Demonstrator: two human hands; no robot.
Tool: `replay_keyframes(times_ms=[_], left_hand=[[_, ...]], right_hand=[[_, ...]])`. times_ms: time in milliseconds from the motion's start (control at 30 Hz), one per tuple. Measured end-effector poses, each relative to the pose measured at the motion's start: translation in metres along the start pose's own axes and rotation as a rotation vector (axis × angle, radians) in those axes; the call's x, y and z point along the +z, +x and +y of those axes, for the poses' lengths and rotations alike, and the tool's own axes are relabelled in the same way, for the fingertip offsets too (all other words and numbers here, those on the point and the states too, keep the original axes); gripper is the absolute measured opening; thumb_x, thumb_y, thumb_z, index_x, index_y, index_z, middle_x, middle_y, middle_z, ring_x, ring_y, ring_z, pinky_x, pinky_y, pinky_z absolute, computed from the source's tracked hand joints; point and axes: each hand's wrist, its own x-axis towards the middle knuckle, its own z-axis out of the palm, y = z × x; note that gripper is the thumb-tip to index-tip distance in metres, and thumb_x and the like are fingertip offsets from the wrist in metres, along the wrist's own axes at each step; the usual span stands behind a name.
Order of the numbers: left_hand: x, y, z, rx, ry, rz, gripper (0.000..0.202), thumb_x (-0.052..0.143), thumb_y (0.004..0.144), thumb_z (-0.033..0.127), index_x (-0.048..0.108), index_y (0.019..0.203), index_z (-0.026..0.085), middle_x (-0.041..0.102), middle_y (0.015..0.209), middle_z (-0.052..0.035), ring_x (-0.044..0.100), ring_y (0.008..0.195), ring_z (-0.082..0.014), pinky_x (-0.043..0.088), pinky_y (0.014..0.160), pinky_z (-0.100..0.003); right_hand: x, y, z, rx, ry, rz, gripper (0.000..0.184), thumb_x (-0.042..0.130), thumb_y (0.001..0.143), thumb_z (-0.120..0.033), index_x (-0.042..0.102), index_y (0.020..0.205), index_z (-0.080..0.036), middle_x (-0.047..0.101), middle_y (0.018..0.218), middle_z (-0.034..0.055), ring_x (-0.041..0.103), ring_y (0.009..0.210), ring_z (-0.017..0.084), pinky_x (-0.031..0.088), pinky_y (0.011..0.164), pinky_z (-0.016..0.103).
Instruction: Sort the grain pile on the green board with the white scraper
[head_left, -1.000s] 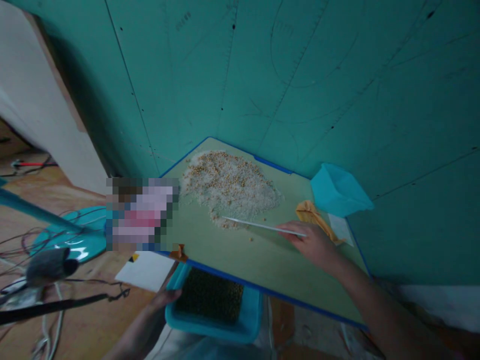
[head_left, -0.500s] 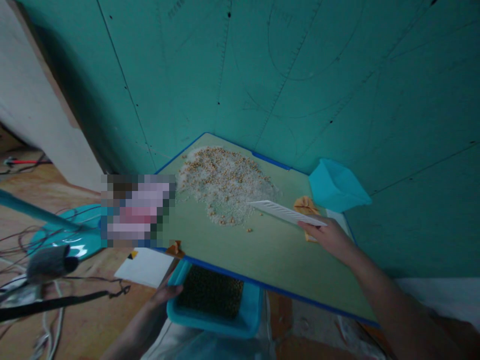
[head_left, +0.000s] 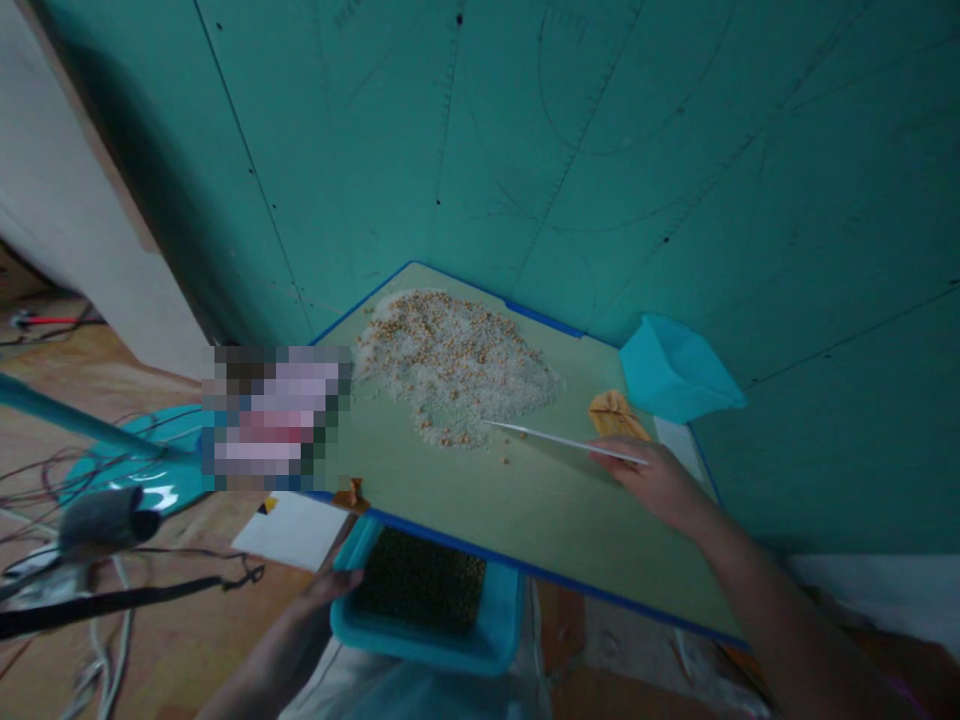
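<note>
Reaching in over the tabletop's right edge, the right hand (head_left: 626, 465) held a thin, flat white strip (head_left: 559, 440), seen nearly edge-on, pinched between thumb and fingers. Its tip pointed left, at the near fringe of a wide, low heap of white grains mixed with small round tan beans (head_left: 457, 350); whether it touched them could not be told. The heap lay toward the far left corner of the pale yellow-green, blue-edged tabletop (head_left: 525, 520), with a few loose beans near the tip. Below the near edge, the left hand (head_left: 337, 590) gripped the left side of a light-blue rectangular tub (head_left: 495, 640) filled with small dark grains (head_left: 420, 580). An orange-brown crumpled piece (head_left: 619, 412) lay just beyond the right hand, near an angular bright-blue container (head_left: 675, 370) at the far right corner. Behind rose a green wall (head_left: 600, 150).
</note>
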Motion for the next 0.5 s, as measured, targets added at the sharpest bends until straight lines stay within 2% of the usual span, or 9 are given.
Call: replay_keyframes(times_ms=[133,233,333,400,500], left_hand=[[0.000,0.002,0.000,-0.017,0.025,-0.018,0.048,0.063,0.067,0.026,0.061,0.115,0.025,0.068,0.112,0.0011,0.042,0.121,-0.0316,0.042,0.095,-0.039],[-0.008,0.008,-0.003,-0.049,0.039,-0.011,0.054,0.067,0.063,0.029,0.060,0.116,0.024,0.069,0.111,-0.0023,0.040,0.121,-0.0344,0.039,0.097,-0.043],[-0.016,0.014,-0.007,-0.089,0.076,0.068,0.063,0.072,0.055,0.032,0.061,0.116,0.021,0.070,0.107,-0.0066,0.035,0.123,-0.0364,0.037,0.098,-0.043],[-0.016,0.015,-0.008,-0.083,0.082,0.080,0.061,0.071,0.055,0.033,0.062,0.115,0.021,0.070,0.107,-0.0069,0.032,0.125,-0.0354,0.036,0.098,-0.042],[-0.006,0.009,-0.004,-0.056,0.037,0.009,0.052,0.068,0.061,0.029,0.063,0.112,0.025,0.068,0.110,-0.0019,0.032,0.126,-0.0323,0.039,0.097,-0.042]], right_hand=[[-0.002,-0.013,-0.005,0.009,0.042,-0.015,0.024,0.049,0.081,-0.022,0.067,0.096,-0.023,0.069,0.097,0.0048,0.063,0.090,0.020,0.048,0.082,0.035],[-0.003,-0.021,-0.009,0.029,0.060,-0.009,0.024,0.048,0.081,-0.022,0.067,0.095,-0.023,0.069,0.095,0.0049,0.063,0.089,0.020,0.048,0.082,0.035],[-0.003,-0.026,-0.011,0.050,0.053,0.000,0.023,0.048,0.081,-0.024,0.067,0.094,-0.024,0.069,0.095,0.0046,0.063,0.089,0.020,0.049,0.081,0.035],[-0.004,-0.027,-0.010,0.065,0.026,0.008,0.022,0.048,0.082,-0.027,0.067,0.092,-0.022,0.070,0.093,0.0052,0.064,0.087,0.021,0.050,0.080,0.035],[-0.006,-0.030,-0.009,0.102,-0.040,0.024,0.023,0.048,0.082,-0.030,0.068,0.088,-0.020,0.071,0.088,0.0066,0.065,0.083,0.022,0.051,0.078,0.034]])
